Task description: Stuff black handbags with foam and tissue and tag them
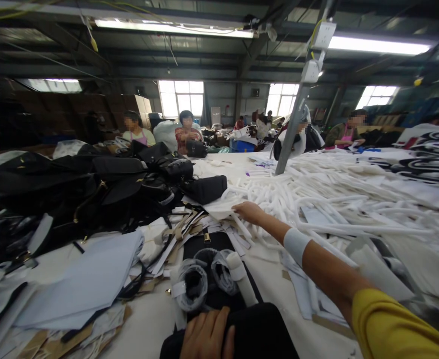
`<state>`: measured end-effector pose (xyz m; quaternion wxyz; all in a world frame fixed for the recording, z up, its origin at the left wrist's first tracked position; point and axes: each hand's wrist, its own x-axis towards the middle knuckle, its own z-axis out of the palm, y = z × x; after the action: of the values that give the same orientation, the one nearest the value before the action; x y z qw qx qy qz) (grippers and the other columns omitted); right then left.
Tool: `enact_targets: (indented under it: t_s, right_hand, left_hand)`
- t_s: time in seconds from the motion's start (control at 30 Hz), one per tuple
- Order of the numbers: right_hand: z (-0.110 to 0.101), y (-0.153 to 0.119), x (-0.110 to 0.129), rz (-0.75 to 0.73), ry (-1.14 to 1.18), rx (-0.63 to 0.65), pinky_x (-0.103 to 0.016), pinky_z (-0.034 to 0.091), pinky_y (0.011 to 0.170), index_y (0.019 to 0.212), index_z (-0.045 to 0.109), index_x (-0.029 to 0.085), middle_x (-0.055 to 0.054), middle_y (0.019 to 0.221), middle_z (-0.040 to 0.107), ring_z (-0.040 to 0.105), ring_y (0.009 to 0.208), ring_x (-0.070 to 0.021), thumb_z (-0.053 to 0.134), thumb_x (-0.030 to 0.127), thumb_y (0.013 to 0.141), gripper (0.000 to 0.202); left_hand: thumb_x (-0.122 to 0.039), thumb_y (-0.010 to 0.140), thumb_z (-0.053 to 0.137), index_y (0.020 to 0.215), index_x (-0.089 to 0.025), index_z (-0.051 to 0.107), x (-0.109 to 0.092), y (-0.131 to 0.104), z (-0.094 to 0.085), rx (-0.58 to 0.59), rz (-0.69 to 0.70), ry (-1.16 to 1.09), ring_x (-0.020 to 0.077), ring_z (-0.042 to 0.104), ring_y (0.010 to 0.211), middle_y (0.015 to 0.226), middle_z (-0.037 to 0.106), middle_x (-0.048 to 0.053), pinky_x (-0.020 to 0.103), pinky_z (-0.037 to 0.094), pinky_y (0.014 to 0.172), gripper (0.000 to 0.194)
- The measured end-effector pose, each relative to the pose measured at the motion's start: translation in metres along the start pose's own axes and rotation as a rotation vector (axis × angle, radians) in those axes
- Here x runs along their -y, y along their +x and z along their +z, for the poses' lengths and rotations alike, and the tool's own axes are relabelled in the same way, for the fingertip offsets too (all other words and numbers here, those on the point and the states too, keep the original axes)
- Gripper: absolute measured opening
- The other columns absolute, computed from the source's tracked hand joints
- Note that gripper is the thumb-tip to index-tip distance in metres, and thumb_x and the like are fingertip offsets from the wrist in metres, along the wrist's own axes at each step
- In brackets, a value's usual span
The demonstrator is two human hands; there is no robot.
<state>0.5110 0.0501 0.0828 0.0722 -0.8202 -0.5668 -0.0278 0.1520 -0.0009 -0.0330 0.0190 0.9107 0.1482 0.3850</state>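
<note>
Before us, the pale surface (270, 289) carries heaped white tubes (339, 199), beyond and right of a black bag (257, 326). Our left hand (207, 333) lies over the bag's near part, fingers together; plastic-wrapped coils (225, 274) rest just beyond. A white sheet (218, 209) lies at our right hand (248, 212); we cannot tell whether either hand grips.

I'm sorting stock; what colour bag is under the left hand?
The bag is black; see the head view.

Right arm (329, 271) stretches forward and leftward, right hand (248, 213) far out, left hand (207, 334) low and near, fingers (216, 323) together.
</note>
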Motion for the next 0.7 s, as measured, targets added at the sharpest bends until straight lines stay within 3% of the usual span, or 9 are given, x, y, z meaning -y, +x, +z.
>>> enact_targets:
  t_s: [0.17,0.3,0.43,0.5,0.6,0.67,0.7]
  right_hand:
    - [-0.028,-0.071,0.002,0.068,0.049,-0.269,-0.035,0.053,0.089,0.114,0.070,0.025,-0.005,0.110,0.075,0.071,0.100,-0.0240,0.055,0.025,0.097,0.023]
    - [-0.049,-0.145,0.003,0.147,0.099,-0.527,-0.030,0.054,0.087,0.113,0.072,0.024,-0.004,0.108,0.076,0.072,0.100,-0.0236,0.051,0.035,0.099,0.028]
    - [-0.051,-0.216,0.013,0.154,0.127,-0.668,-0.030,0.056,0.084,0.106,0.074,0.024,-0.004,0.103,0.078,0.074,0.094,-0.0227,0.056,0.039,0.097,0.026]
    - [-0.040,-0.247,0.022,0.079,0.116,-0.637,-0.031,0.056,0.083,0.104,0.074,0.025,-0.004,0.101,0.078,0.074,0.092,-0.0224,0.058,0.033,0.096,0.020]
    - [-0.015,-0.281,0.035,-0.063,0.146,-0.392,-0.038,0.052,0.094,0.108,0.072,0.027,-0.001,0.104,0.077,0.073,0.094,-0.0223,0.059,0.030,0.095,0.018]
    - [0.001,-0.292,0.038,-0.039,0.236,-0.295,-0.041,0.049,0.101,0.110,0.070,0.027,-0.002,0.108,0.076,0.071,0.100,-0.0224,0.058,0.033,0.095,0.020]
    - [0.008,-0.294,0.037,0.028,0.283,-0.308,-0.041,0.048,0.103,0.111,0.070,0.026,-0.003,0.111,0.075,0.069,0.104,-0.0227,0.056,0.035,0.096,0.022]
  left_hand:
    - [-0.031,0.101,0.039,0.115,-0.020,0.062,0.003,0.005,-0.017,0.117,0.057,-0.039,0.0184,0.067,0.080,0.093,0.073,0.004,0.033,0.047,0.075,0.030]
    - [-0.028,0.099,0.044,0.118,-0.020,0.061,0.002,0.007,-0.025,0.152,0.055,-0.041,0.0196,0.068,0.085,0.098,0.072,0.004,0.034,0.048,0.077,0.026]
    - [-0.030,0.100,0.044,0.118,-0.020,0.061,-0.002,0.010,-0.029,0.133,0.044,-0.037,0.0207,0.067,0.085,0.098,0.072,0.004,0.036,0.047,0.079,0.027]
    - [-0.032,0.100,0.043,0.117,-0.021,0.062,-0.004,0.010,-0.030,0.144,0.027,-0.031,0.0221,0.067,0.087,0.100,0.072,0.004,0.038,0.047,0.082,0.027]
    - [-0.034,0.100,0.045,0.118,-0.021,0.062,-0.007,0.010,-0.033,0.196,-0.010,-0.027,0.0239,0.066,0.092,0.104,0.072,0.005,0.041,0.046,0.086,0.028]
    - [-0.036,0.100,0.045,0.118,-0.021,0.062,-0.009,0.010,-0.035,0.229,-0.028,-0.031,0.0244,0.065,0.093,0.106,0.071,0.005,0.042,0.045,0.086,0.029]
    - [-0.036,0.100,0.044,0.118,-0.020,0.062,-0.009,0.010,-0.036,0.238,-0.034,-0.030,0.0246,0.065,0.094,0.106,0.071,0.006,0.042,0.045,0.086,0.030]
